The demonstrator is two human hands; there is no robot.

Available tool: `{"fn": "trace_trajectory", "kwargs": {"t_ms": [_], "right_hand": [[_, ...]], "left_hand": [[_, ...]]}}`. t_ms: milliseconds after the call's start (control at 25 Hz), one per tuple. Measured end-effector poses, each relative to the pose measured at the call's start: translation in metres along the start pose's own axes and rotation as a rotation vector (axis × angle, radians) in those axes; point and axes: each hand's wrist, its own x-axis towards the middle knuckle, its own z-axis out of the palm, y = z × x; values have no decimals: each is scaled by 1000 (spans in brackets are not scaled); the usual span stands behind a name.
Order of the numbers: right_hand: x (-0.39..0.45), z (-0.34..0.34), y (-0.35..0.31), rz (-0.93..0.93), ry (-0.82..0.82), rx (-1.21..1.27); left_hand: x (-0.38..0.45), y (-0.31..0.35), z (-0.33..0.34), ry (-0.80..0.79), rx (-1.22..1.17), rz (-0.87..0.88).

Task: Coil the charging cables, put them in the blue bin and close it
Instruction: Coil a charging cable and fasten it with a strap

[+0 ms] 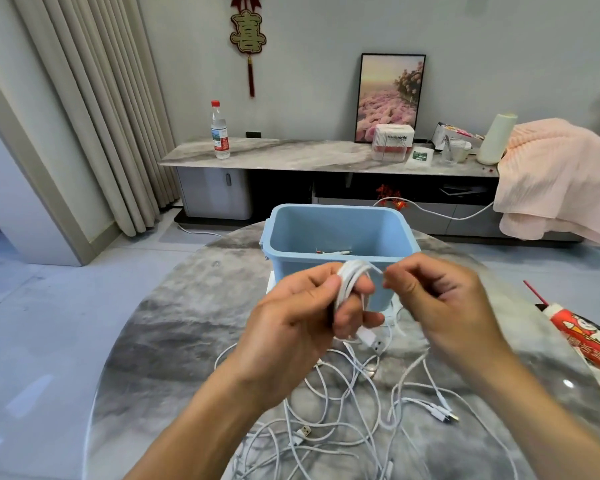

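The left hand (302,327) grips a partly wound white charging cable (352,278): several loops pass around its fingers, with the thumb pressed against the bundle. A white USB plug (373,342) hangs from the bottom of this bundle, just below the fingers. The right hand (440,303) is curled, and its thumb and forefinger pinch the free run of the same cable just beside the coil. Both hands are raised above a round grey marble-pattern table (174,337), directly in front of the near wall of an open light-blue rectangular plastic bin (340,233). The bin stands upright on the far half of the table. A small object lies on its floor; its type cannot be determined.

A loose tangle of further white charging cables (343,410) lies on the table below and between the forearms, with several plugs visible.

At the right table edge lies a red-and-white printed package (589,341). Beyond the table, a long marble-topped cabinet (291,155) carries a clear plastic water bottle with a red cap (220,131) and a framed picture of pink flowers (388,98).
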Motion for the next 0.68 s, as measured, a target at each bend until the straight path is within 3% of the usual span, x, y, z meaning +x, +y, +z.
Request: {"fn": "trace_trajectory", "kwargs": {"t_ms": [80, 200, 280, 360, 440, 520, 600, 680], "right_hand": [[-12, 24, 11, 53, -50, 11], [-27, 48, 22, 162, -267, -180], [-31, 51, 18, 302, -424, -163], [-35, 51, 5, 389, -543, -60], [-39, 54, -11, 333, -597, -147], [-41, 55, -31, 168, -592, -379], [-34, 44, -49, 22, -468, -509], [-23, 20, -59, -46, -323, -477]], "left_hand": [[1, 1, -4, 55, -233, 54], [2, 11, -19, 161, -517, 140], [1, 20, -28, 247, -599, 206], [3, 25, -35, 328, -533, 267], [7, 25, -38, 404, -228, 315], [7, 23, -40, 440, 288, 378], [4, 18, -39, 346, 762, 392], [0, 14, -34, 181, 1021, 357]]}}
